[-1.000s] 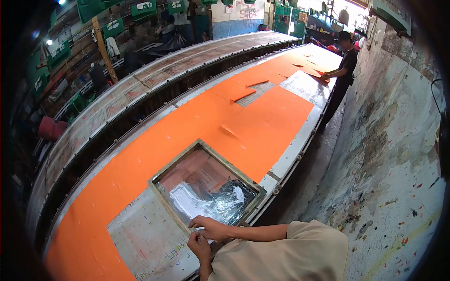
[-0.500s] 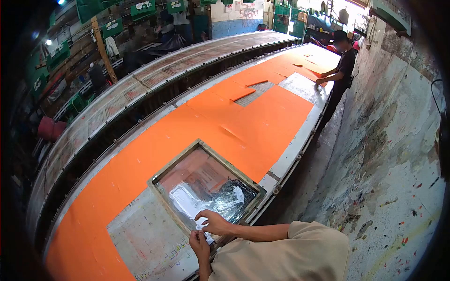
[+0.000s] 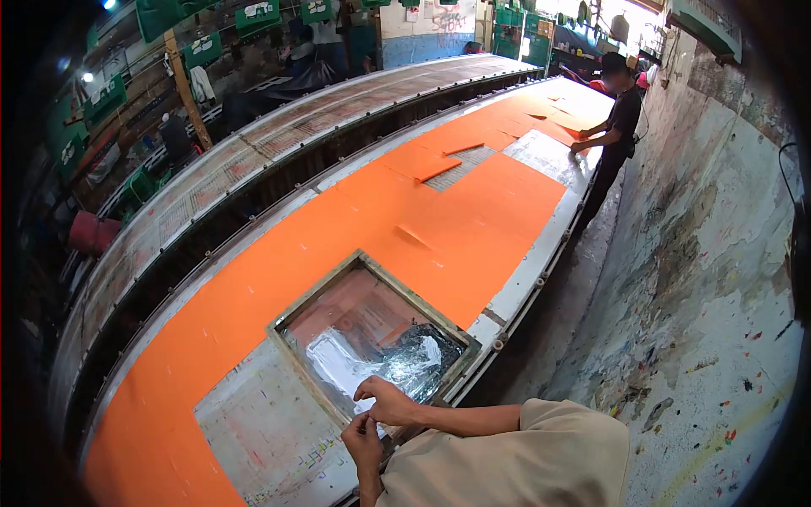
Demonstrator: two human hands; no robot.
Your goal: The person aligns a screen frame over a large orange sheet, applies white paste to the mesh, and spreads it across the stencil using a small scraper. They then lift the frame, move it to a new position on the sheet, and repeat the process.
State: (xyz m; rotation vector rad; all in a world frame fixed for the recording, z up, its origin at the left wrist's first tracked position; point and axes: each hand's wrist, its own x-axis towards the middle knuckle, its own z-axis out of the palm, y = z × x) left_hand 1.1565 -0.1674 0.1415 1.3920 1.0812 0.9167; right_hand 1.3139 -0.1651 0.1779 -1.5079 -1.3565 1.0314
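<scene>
Wooden frame (image 3: 414, 295) looked stiff, mesh (image 3: 346, 300) slick, delicate; best gripped by opposite rails. Left hand (image 3: 363, 443), right hand (image 3: 392, 403) pinched narrow; contents, couldn't tell.

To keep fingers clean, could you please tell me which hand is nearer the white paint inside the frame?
The right hand is nearer, at the lower edge of the white paint; the left hand is just below it in view, farther away.

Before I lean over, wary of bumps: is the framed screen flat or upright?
Flat: the screen lies on the table, partly over orange sheeting.
</scene>
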